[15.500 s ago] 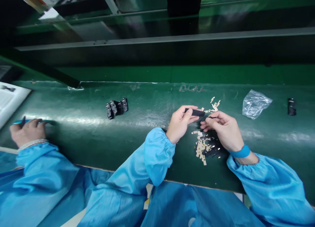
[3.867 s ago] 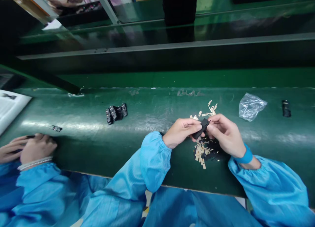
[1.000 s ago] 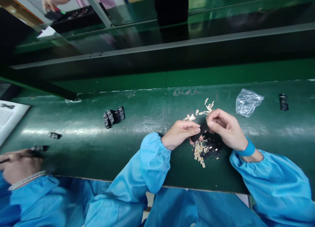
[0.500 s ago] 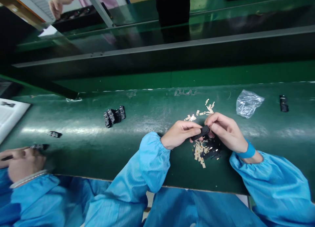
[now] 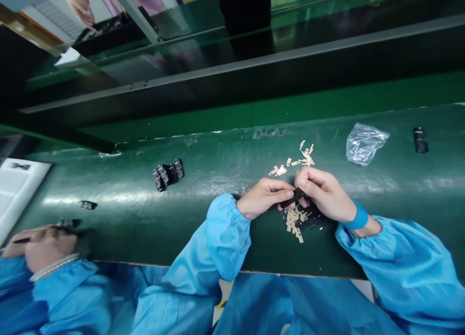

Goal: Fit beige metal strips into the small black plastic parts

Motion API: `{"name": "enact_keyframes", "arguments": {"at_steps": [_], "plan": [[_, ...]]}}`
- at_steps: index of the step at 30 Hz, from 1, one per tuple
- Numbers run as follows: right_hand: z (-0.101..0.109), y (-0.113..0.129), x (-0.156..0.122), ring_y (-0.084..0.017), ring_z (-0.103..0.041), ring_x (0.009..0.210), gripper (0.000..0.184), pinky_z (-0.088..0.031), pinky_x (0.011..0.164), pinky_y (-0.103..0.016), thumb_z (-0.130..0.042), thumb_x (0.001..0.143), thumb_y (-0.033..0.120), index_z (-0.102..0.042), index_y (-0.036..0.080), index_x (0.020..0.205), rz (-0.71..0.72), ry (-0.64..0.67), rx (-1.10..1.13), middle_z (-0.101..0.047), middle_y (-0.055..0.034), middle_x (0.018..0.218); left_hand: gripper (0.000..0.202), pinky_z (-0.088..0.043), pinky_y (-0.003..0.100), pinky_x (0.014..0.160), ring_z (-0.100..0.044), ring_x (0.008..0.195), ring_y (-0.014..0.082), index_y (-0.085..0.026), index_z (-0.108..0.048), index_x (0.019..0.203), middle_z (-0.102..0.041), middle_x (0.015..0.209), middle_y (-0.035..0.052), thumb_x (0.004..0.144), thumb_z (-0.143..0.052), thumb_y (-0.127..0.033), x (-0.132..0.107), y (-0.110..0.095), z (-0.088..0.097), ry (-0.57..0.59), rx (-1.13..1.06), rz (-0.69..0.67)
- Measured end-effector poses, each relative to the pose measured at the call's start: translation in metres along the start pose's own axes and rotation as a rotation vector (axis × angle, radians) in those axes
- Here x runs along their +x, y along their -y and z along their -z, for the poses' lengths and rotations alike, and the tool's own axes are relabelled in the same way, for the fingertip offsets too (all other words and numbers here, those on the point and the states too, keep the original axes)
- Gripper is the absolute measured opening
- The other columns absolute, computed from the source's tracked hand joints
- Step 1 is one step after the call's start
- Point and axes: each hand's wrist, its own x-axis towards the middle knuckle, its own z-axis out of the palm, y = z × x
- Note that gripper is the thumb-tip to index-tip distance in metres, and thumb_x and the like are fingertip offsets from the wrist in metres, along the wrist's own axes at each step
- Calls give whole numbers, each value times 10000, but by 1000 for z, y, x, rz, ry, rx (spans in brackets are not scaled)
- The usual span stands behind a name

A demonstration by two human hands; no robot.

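My left hand [image 5: 264, 197] pinches a slim, black plastic part [image 5: 291, 198] between thumb and fingers. Over its far end, my right hand [image 5: 324, 193], with a blue band at the wrist, has thumb and forefinger closed against the part. Whether a small piece sits under those right fingertips is hidden. Just below both hands lies a loose pile of cream-coloured tabs [image 5: 293, 224] mixed with small black pieces [image 5: 311, 220]. More cream tabs [image 5: 307, 158] are scattered on the green bench beyond my fingers.
A crumpled clear bag [image 5: 365, 144] and a black module [image 5: 420, 140] lie to the right. Several black modules [image 5: 167, 174] stand grouped left of centre, another [image 5: 87, 205] farther left. A co-worker's hands [image 5: 51, 248] work at far left. A shelf edge [image 5: 218, 73] runs across the back.
My right hand has shifted slightly left and closed over the end of the black part, which now shows less of its face. The whole view has tilted a little.
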Motion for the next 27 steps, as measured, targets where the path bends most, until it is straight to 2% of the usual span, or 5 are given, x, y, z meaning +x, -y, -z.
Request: {"name": "enact_keyframes", "arguments": {"at_steps": [6,11,14,22,27], "plan": [[-5,1,-3,-92,-509,484,409,-407,482,-246,-514,1045,483,-539,203,747,131,-25,36,-520,30,629,475,-335,211,494,-466,510,68,-104,-688,819,-574,612,0,760,-843,-549,-1,6,-7,115,-290,46],[-3,3,-4,-126,-611,674,186,-494,617,-277,-633,1003,319,-703,246,1159,310,-107,-95,-630,-11,845,368,-282,176,465,-366,493,46,-119,-671,824,-429,597,-43,793,-848,-440,-4,6,-17,157,-532,71],[-1,5,-2,-164,-656,808,128,-521,736,-312,-655,983,271,-767,234,1032,354,-92,-248,-683,-44,891,350,-268,166,450,-363,496,45,-108,-684,837,-416,609,-40,783,-856,-408,-4,5,-21,139,-562,94],[-2,6,-3,-134,-628,591,217,-508,609,-280,-699,954,385,-716,197,848,166,-230,-187,-633,5,668,498,-399,208,474,-535,549,81,-87,-725,1010,-630,771,59,932,-648,-573,-8,2,-16,72,-364,-22],[3,1,-5,-150,-646,679,243,-518,621,-281,-676,965,431,-778,210,955,156,-261,-205,-715,-39,814,501,-418,209,489,-529,555,67,-84,-748,1126,-639,800,61,924,-677,-538,-11,-2,-15,91,-336,-9]]}}
